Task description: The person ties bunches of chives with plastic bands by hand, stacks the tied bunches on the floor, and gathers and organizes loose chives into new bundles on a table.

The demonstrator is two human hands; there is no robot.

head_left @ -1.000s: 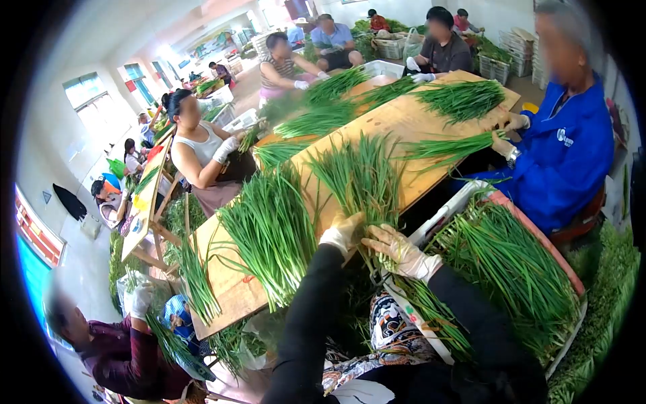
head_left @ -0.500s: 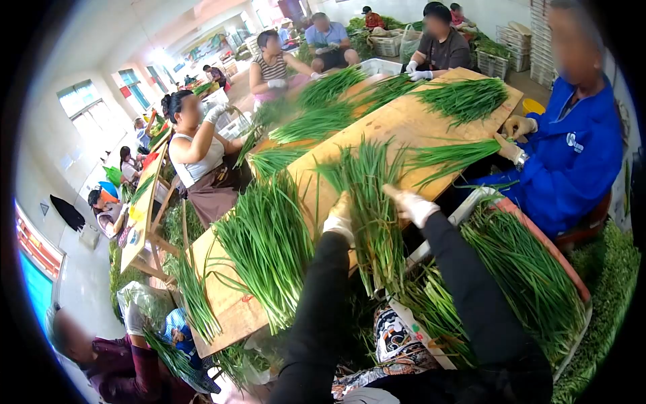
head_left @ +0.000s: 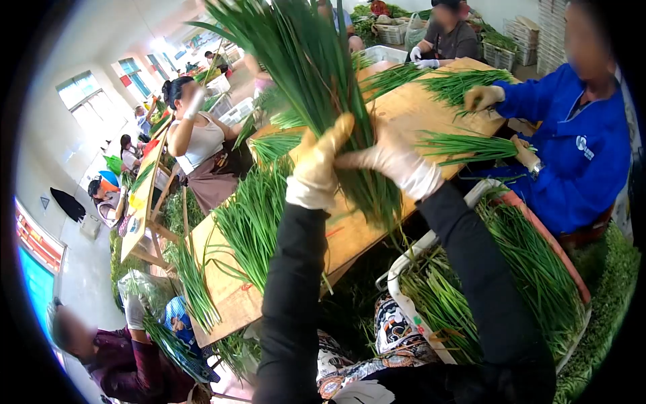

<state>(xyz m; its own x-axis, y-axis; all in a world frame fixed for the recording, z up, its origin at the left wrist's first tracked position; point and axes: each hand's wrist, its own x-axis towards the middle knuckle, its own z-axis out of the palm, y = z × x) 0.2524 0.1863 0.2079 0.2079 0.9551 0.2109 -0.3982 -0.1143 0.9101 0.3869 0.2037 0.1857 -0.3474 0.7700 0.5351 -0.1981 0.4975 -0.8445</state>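
Observation:
Raised above the table edge in front of me is a thick bunch of garlic chives [head_left: 316, 74], its leaf tips pointing up and its stalks down. My left hand [head_left: 319, 161], in a pale glove, is closed around the bunch's left side. Against its right side is my gloved right hand [head_left: 398, 160], slightly blurred, thumb and fingers closed about the stalks. A big pile of chives [head_left: 252, 222] lies on the wooden table [head_left: 232, 296] left of my forearms, partly hidden by the left one.
By my right forearm stands a white-rimmed crate [head_left: 397, 283] of chives, beside a red-edged container [head_left: 548, 249] holding more. A co-worker in a blue jacket [head_left: 572, 155] sits at right, one hand on a small bunch [head_left: 464, 147]. Several other people sit around the room.
Both my hands have lifted the bunch up from the table edge, and it is now closer to me. The blue-jacketed co-worker's one hand has moved toward the far pile.

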